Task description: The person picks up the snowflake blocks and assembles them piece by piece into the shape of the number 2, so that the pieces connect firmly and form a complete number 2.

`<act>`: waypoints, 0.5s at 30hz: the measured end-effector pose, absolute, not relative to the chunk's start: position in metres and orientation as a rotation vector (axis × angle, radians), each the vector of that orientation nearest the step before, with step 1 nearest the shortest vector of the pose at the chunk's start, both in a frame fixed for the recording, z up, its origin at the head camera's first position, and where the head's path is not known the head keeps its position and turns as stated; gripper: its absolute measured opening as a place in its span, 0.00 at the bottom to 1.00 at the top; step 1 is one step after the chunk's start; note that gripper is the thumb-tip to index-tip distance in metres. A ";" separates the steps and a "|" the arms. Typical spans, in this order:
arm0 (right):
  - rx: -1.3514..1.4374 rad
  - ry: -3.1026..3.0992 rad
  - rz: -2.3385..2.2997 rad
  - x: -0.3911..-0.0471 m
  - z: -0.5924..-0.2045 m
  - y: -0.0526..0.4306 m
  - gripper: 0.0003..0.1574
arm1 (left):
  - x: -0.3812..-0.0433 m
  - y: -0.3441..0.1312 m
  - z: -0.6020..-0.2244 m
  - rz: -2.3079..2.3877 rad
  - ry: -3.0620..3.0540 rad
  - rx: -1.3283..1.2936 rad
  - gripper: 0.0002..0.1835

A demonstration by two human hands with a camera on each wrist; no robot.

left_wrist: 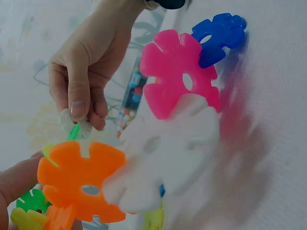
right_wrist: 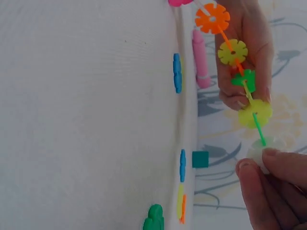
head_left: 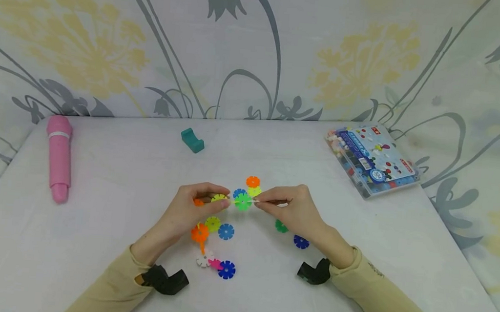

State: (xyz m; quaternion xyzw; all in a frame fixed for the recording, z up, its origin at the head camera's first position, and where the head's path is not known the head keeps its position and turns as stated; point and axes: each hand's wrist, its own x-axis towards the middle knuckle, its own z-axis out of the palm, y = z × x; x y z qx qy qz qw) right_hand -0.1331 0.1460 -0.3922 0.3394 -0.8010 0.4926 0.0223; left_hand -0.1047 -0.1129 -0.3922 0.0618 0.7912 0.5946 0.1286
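Observation:
My left hand (head_left: 191, 204) pinches a yellow notched disc (right_wrist: 255, 114) in a chain of flower-shaped plastic linking discs. From it the chain hangs down through an orange disc (left_wrist: 81, 179), a white disc (left_wrist: 165, 153) and a pink disc (left_wrist: 175, 72) to a dark blue disc (left_wrist: 221, 36). Beyond the left fingertips a green disc (head_left: 243, 202) sticks out at the chain's upper end. Between thumb and fingers my right hand (head_left: 292, 204) pinches another white disc (right_wrist: 268, 145), partly hidden by the fingertips. Its edge meets the green disc.
Loose discs lie around the hands: orange (head_left: 253, 181), light blue (head_left: 226, 231), green (head_left: 281, 226) and dark blue (head_left: 301, 242). Further back are a teal curved block (head_left: 192, 140), a pink microphone-shaped object (head_left: 59, 158) at left and a clear case of colourful pieces (head_left: 373, 158) at right.

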 end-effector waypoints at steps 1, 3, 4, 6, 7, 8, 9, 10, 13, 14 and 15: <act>1.017 -2.528 1.535 -0.134 -0.391 0.147 0.08 | -0.105 -0.112 -0.393 1.724 2.300 0.165 0.18; 0.955 -2.619 1.568 -0.135 -0.388 0.150 0.08 | -0.106 -0.112 -0.394 1.719 2.293 0.148 0.19; 0.935 -2.658 1.580 -0.136 -0.387 0.151 0.09 | -0.106 -0.112 -0.394 1.714 2.291 0.141 0.20; 0.907 -2.716 1.613 -0.138 -0.385 0.155 0.11 | -0.107 -0.113 -0.395 1.706 2.300 0.128 0.20; 0.896 -2.736 1.626 -0.139 -0.384 0.157 0.12 | -0.107 -0.114 -0.395 1.704 2.304 0.114 0.20; 0.890 -2.749 1.642 -0.141 -0.383 0.159 0.13 | -0.108 -0.114 -0.395 1.704 2.307 0.103 0.20; 0.884 -2.763 1.654 -0.143 -0.381 0.161 0.13 | -0.108 -0.115 -0.395 1.704 2.313 0.088 0.20; 0.886 -2.771 1.668 -0.145 -0.381 0.164 0.13 | -0.108 -0.116 -0.395 1.706 2.314 0.074 0.20; 0.925 -2.810 1.680 -0.152 -0.380 0.172 0.12 | -0.109 -0.117 -0.394 1.720 2.304 0.055 0.20; 0.950 -2.830 1.666 -0.154 -0.381 0.175 0.11 | -0.109 -0.118 -0.394 1.726 2.296 0.049 0.20; 0.977 -2.852 1.656 -0.156 -0.381 0.177 0.10 | -0.110 -0.119 -0.395 1.735 2.287 0.041 0.20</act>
